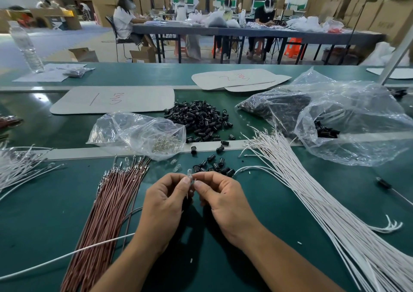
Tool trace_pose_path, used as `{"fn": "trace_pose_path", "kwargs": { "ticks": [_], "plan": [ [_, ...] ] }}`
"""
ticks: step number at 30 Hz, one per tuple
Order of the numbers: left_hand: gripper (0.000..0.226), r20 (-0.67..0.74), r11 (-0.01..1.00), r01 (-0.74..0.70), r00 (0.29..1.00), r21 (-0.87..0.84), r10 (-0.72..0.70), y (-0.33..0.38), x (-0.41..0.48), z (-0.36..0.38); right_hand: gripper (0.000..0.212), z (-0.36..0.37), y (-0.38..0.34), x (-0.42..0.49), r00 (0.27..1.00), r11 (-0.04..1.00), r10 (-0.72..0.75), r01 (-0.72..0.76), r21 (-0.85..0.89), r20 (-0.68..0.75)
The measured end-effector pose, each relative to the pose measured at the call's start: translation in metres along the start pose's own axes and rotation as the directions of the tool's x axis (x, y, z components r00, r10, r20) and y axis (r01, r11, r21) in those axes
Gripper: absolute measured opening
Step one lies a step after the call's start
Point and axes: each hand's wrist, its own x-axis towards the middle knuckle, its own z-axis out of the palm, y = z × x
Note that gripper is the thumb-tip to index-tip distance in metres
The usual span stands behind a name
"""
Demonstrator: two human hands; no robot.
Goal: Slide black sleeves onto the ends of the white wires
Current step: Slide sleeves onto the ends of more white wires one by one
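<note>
Green table [268, 224] lies under everything, and both hands meet above its near middle. Far to the right of the grip and beyond it slumps a large clear bag [357, 117] with dark parts inside. A thick bundle of white wires [312, 191] fans along the right of the grip, its metal tips pointing away from the person. Left of the grip lies a bundle of brown wires [107, 213]. Well beyond the grip sits a heap of black sleeves [199, 117], with a smaller bag [134, 128] of clear parts to the heap's left.

The left hand [165, 200] and right hand [223, 200] face each other, fingertips touching. Just beyond the fingertips lie a few loose black sleeves [212, 164], none in either hand.

Between the fingertips stands a tiny glass bulb [189, 172], upright. The left thumb and forefinger pinch it from one side, and the right thumb and forefinger pinch at its base. Whether a wire end is also held there is too small to tell.
</note>
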Motion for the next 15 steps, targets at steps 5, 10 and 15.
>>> {"fn": "trace_pose_path", "kwargs": {
  "ticks": [5,10,15],
  "plan": [
    [0.012,-0.002,0.999,0.013,1.0,-0.029,-0.013,-0.002,0.0008,-0.0015,0.017,-0.003,-0.002,0.0023,0.997,0.995,0.071,-0.072,0.073,0.028],
    [0.012,0.027,0.998,0.025,0.999,-0.059,-0.024,-0.0029,0.0008,-0.0013,0.019,-0.0023,-0.0013,0.0007,0.998,0.993,0.066,-0.067,0.102,0.015],
    [0.011,0.026,0.998,0.029,0.999,-0.058,-0.028,-0.0038,0.0012,-0.0006,0.019,0.002,0.0021,-0.0018,0.994,0.998,-0.066,0.065,-0.009,-0.089]
  ]
}}
